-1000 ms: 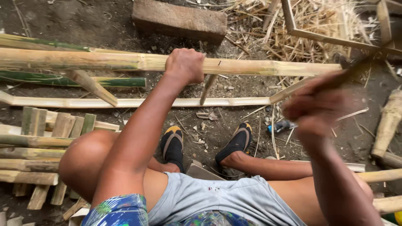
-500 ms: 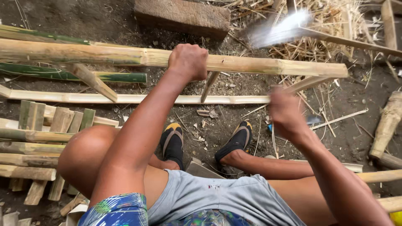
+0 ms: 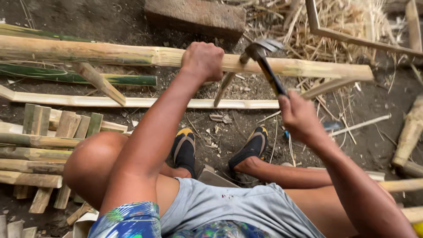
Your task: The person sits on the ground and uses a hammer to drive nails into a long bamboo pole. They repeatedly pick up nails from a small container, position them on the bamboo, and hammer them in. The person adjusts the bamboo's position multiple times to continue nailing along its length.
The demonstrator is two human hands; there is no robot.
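Dirt ground (image 3: 132,17) all around you, littered with straw and offcuts, so it's a pretty rough outdoor workspot. Starting at your fingers: your left hand (image 3: 203,61) is wrapped tight around the long bamboo pole (image 3: 110,53), fingers curled over the top and pressed together. Your right hand (image 3: 300,118) has its fingers closed around the dark handle of a hammer (image 3: 263,57), and the metal head sits right at the pole, just to the right of your left hand. Can't tell if it's actually touching.

The relation that counts: the pole's long axis runs left to right across your view, and the hammer handle slants up and away from your right hand toward it, nearly crossways. A thin bamboo strip (image 3: 224,90) hangs at a tilt under the pole, between your two hands.

Further out, a split bamboo slat (image 3: 132,102) lies parallel below, a stack of bamboo pieces (image 3: 39,145) sits by your left knee, and a wooden block (image 3: 196,17) lies beyond the pole.
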